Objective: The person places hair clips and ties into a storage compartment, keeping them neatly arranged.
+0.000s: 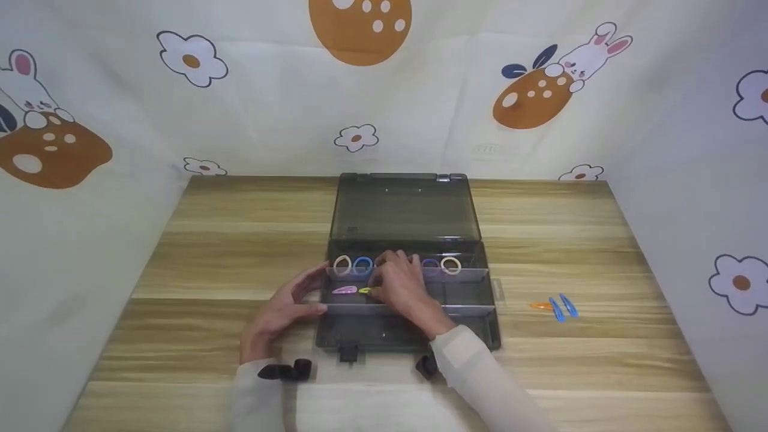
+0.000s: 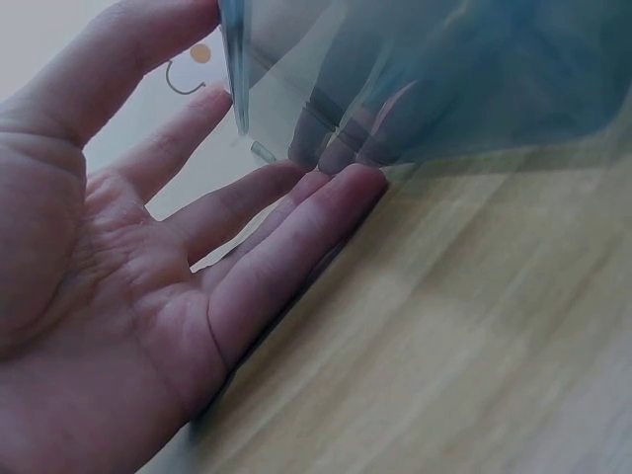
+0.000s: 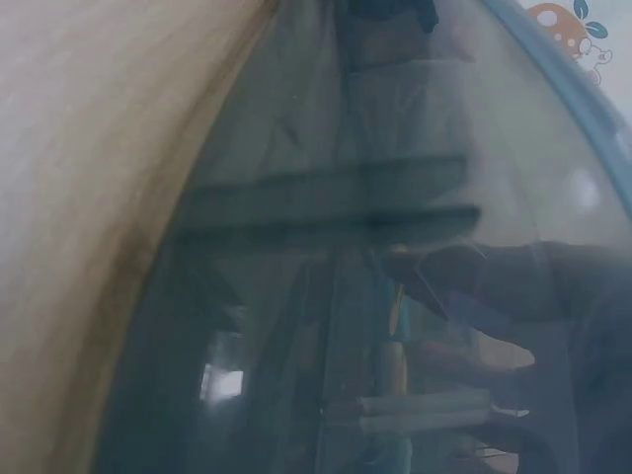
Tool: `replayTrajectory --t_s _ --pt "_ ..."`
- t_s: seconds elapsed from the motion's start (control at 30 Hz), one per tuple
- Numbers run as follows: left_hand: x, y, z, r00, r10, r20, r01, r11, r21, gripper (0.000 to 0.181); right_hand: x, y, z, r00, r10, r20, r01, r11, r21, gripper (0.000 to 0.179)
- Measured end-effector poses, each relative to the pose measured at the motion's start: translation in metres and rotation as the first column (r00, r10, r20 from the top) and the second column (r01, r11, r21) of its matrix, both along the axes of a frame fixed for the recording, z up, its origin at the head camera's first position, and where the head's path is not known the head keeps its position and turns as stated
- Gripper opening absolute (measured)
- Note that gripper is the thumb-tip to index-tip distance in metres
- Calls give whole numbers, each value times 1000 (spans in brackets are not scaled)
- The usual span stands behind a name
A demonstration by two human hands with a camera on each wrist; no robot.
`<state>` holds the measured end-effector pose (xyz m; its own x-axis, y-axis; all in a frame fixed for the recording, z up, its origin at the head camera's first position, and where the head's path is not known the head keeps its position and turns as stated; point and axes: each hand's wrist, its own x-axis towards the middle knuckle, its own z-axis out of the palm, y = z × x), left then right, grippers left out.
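Left hand [image 1: 285,309] spread against the box [image 1: 372,330] at nine o'clock, likely steadying it. Right hand [image 1: 401,283] pinches yellow clip [image 1: 365,290] in middle compartment [image 1: 469,294], three o'clock of pink clip [image 1: 344,290], seemingly for alignment.

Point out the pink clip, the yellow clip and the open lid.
Pink clip [image 1: 344,290]: head view, middle of its body.
Yellow clip [image 1: 365,290]: head view, its visible end.
Open lid [image 1: 406,208]: head view, panel centre.

Divider box [image 1: 468,294] is showing smoky grey; inside, pink hairclip [image 1: 345,290], yellow hairclip [image 1: 365,290] showing; right of box, orange hairclip [image 1: 540,306], blue hairclips [image 1: 557,309]; behind, bunny-print backdrop [image 1: 270,120].
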<state>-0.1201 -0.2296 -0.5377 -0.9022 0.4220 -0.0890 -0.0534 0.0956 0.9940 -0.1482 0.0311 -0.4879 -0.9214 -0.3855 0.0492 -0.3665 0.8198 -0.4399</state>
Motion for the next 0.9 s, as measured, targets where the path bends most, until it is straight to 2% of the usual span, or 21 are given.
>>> replayTrajectory --t_s 0.23,0.6,0.77,0.9 --pt "0 0 3 1000 22 16 -22 1000 -13 82 -2 -2 -2 1000 -9 2 9 1000 2 7" --pt "1 -4 0 1000 -10 -19 11 1000 15 85 -1 -2 -2 1000 6 -26 -7 1000 -22 11" --pt "0 -2 -1 1000 -11 -13 11 1000 -4 84 0 8 1 998 50 -25 -53 991 -124 11" --pt "-1 -1 -1 1000 -13 -8 13 1000 -5 84 3 22 13 996 87 19 -79 963 -258 11"
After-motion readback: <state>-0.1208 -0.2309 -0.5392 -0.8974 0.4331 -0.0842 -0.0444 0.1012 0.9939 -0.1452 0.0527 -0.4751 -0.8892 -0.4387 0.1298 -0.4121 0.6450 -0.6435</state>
